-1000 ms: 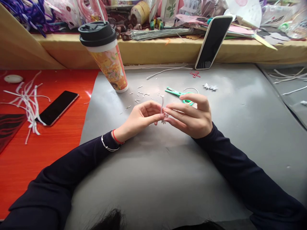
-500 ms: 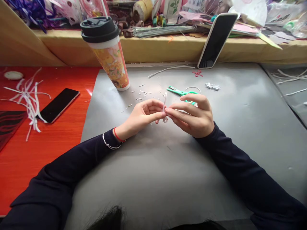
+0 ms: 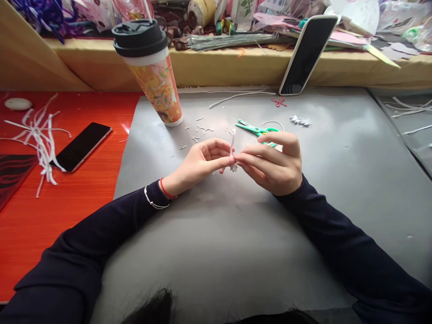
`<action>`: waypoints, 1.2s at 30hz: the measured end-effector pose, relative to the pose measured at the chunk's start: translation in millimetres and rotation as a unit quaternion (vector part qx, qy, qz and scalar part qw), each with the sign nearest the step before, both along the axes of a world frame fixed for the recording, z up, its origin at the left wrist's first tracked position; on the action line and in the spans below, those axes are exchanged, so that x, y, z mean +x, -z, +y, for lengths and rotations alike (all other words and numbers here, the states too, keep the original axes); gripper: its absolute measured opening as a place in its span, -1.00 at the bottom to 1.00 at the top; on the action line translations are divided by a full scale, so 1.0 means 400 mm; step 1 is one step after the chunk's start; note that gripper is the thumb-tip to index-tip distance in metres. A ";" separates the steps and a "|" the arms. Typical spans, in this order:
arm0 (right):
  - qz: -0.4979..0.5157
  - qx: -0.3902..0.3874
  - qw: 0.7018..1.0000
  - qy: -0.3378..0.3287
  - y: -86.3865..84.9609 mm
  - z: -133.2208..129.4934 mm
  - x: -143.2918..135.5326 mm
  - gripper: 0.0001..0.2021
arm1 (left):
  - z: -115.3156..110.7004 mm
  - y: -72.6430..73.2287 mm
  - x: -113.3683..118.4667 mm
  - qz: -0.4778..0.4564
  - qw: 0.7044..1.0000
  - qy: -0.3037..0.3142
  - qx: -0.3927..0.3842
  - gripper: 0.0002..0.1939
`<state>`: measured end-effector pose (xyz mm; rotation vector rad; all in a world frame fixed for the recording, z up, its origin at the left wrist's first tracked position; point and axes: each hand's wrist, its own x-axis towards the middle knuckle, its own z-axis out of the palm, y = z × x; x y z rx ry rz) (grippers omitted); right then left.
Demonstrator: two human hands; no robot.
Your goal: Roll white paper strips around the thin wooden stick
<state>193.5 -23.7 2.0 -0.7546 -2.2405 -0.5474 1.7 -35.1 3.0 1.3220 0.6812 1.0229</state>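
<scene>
Between my hands stands a short white pipe cleaner piece, its upper end straight up and its lower end a small white bunch below the fingertips. My left hand pinches it between thumb and fingers. From the other side, my right hand presses thumb and forefinger together at the same spot; its other fingers are raised. The exact grip point is covered by fingertips. Just behind the right hand lie green-handled scissors, partly hidden by its fingers. Small white offcuts are scattered behind the left hand.
A tall lidded cup stands at back left. A phone leans upright at the back; another phone lies left beside white strips. A red bow shape and white twisted pieces lie behind the scissors. A crowded shelf borders the back.
Both hands keep their pinch on the white piece. My right hand's fingertips have shifted very slightly to the right, and the view has moved a little.
</scene>
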 end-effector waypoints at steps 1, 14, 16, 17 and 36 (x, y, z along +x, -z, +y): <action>0.002 -0.001 1.000 -0.001 -0.001 0.000 0.000 -0.88 | 0.000 0.000 0.000 0.004 1.000 0.000 -0.001 -0.72; 0.007 -0.052 0.999 -0.002 -0.006 -0.004 -0.004 -0.90 | 0.003 0.000 -0.005 0.023 1.000 0.002 -0.018 -0.70; 0.010 -0.050 0.999 0.001 -0.007 -0.003 -0.005 -0.90 | 0.004 -0.002 -0.006 0.024 0.999 0.007 -0.022 -0.71; 0.013 -0.047 0.999 0.001 -0.008 -0.003 -0.005 -0.91 | 0.004 -0.003 -0.006 0.025 0.999 0.009 -0.023 -0.71; 0.034 -0.055 0.998 -0.014 -0.002 0.007 0.002 -0.80 | 0.006 -0.004 -0.007 0.065 0.996 0.017 -0.053 -0.74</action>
